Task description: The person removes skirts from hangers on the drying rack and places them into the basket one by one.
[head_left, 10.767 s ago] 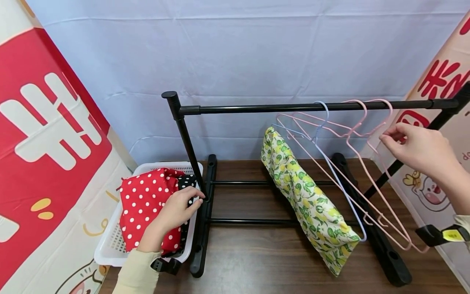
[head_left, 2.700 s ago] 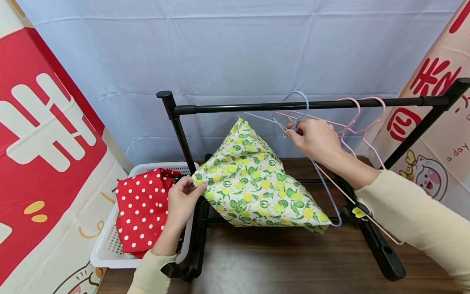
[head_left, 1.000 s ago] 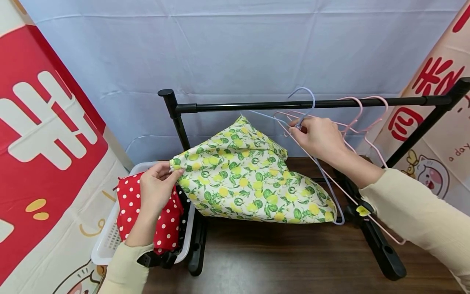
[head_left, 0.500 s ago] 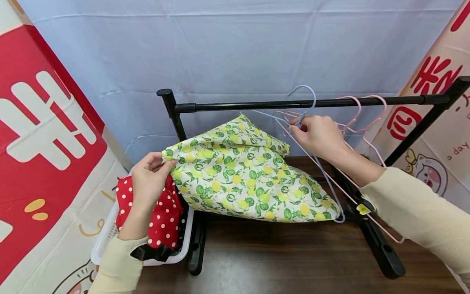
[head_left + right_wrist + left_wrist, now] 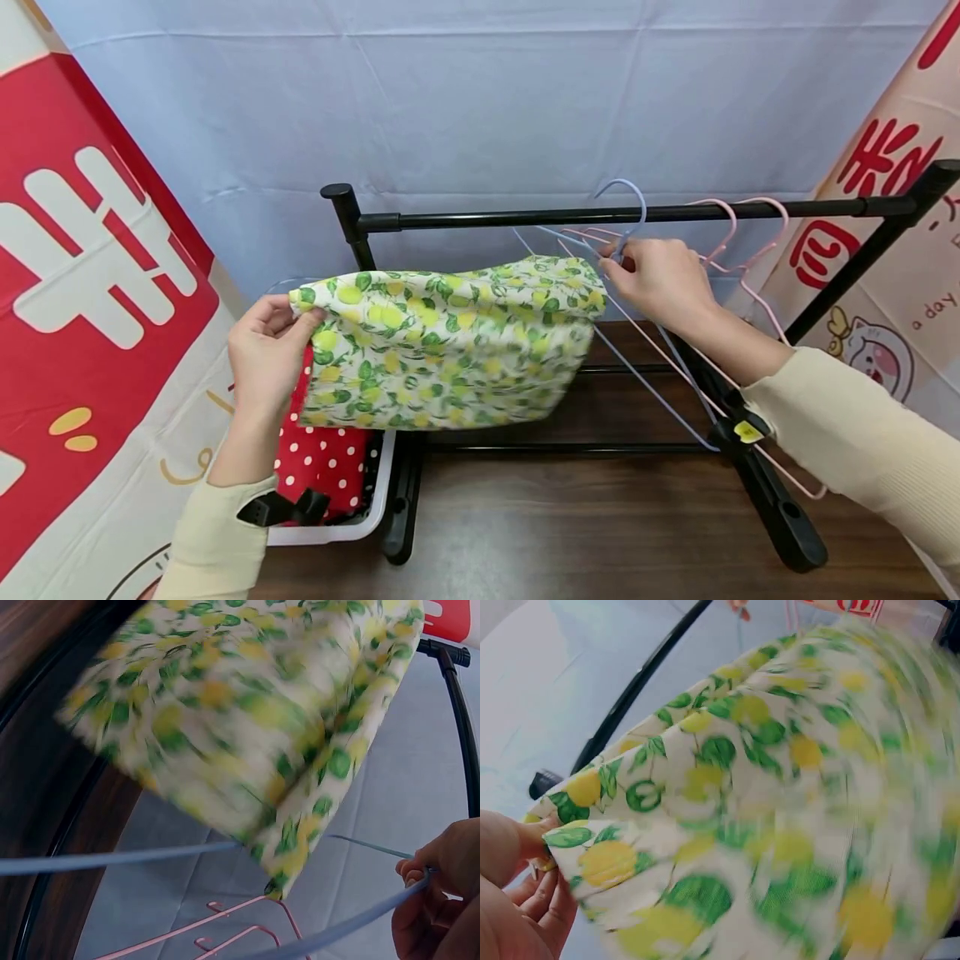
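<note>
In the head view my left hand [image 5: 262,358] pinches the upper left corner of a lemon-print cloth [image 5: 450,350], stretched out sideways over the basket and blurred on its lower right. My right hand [image 5: 663,279] grips the neck of a pale blue hanger [image 5: 643,204], whose hook stands at the black rail. The cloth's right end overlaps the hanger's left part, while the bottom bar's right stretch shows bare. In the left wrist view, thumb and fingers of the left hand [image 5: 514,892] hold the cloth's corner. The right wrist view shows the right hand [image 5: 446,892] on the hanger, beside the cloth.
Two pink hangers [image 5: 786,221] hang on the rack's black rail [image 5: 480,220] to the right. A white basket [image 5: 386,492] at the left holds a red polka-dot cloth [image 5: 322,467] and a black dotted one [image 5: 372,471]. The rack's feet [image 5: 783,517] stand on the brown table.
My left hand has moved left, pulling the lemon-print cloth along; its right end has slid off the hanger's lower right part. The right hand stays at the hanger's neck.
</note>
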Demonstrator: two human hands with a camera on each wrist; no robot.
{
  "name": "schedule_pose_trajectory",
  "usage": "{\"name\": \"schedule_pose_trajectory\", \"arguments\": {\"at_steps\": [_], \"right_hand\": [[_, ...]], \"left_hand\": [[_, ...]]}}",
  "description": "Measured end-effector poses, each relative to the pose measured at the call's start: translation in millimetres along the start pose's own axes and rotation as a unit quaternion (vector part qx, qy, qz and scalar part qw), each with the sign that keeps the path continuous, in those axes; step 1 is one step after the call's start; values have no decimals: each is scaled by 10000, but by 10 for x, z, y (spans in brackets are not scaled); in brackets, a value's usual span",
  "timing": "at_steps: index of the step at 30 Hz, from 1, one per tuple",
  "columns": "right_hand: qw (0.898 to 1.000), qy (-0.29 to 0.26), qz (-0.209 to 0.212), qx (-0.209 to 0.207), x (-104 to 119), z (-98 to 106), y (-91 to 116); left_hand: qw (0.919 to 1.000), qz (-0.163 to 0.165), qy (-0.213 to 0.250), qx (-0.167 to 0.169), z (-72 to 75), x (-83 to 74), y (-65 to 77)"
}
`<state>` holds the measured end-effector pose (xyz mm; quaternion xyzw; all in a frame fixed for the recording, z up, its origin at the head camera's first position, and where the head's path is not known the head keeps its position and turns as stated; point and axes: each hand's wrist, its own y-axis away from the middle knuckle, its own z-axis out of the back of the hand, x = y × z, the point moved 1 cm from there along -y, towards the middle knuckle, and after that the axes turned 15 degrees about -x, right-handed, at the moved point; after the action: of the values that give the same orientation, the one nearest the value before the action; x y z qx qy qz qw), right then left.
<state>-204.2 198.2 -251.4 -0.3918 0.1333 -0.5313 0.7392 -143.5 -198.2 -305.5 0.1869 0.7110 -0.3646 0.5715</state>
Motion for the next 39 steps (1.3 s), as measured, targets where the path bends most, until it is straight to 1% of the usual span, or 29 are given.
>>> {"name": "schedule_pose_trajectory", "arguments": {"at_steps": [3,6,8,10,13,15,18,21,24,27,29,34,39], "right_hand": [[9997,105,78,-221,-18,6,-3],[9989,166,117,-427,-27,15,-10],[9987,201,94,-463,-31,20,-12],[9986,243,78,-462,-40,22,-10],[9987,288,32,-420,-64,20,-2],[9988,304,0,-381,-89,14,4],[9988,316,-38,-359,-132,7,11],[9987,336,-95,-379,-173,8,7],[9986,328,-208,-370,-203,18,0],[9985,303,-279,-352,-224,25,-6],[9986,287,-294,-341,-237,22,-9],[9984,335,-298,-341,-274,8,-6],[9981,367,-339,-358,-301,6,5]], "left_hand": [[9998,84,13,-195,57,-51,-45],[9992,116,-169,-335,124,-76,-78],[9988,46,-248,-420,174,-70,-98],[9982,93,-287,-527,237,-56,-124],[9969,247,6,-742,354,-30,-175],[9948,433,199,-898,449,-11,-210],[9891,702,549,-1169,607,17,-261],[9810,972,848,-1452,760,42,-311],[9719,1255,1065,-1684,899,55,-362],[9637,1486,1235,-1844,1020,55,-412],[9610,1468,1288,-1956,1089,52,-436],[9584,1254,1255,-2237,1223,26,-493],[9526,1353,1187,-2451,1346,12,-553]]}}
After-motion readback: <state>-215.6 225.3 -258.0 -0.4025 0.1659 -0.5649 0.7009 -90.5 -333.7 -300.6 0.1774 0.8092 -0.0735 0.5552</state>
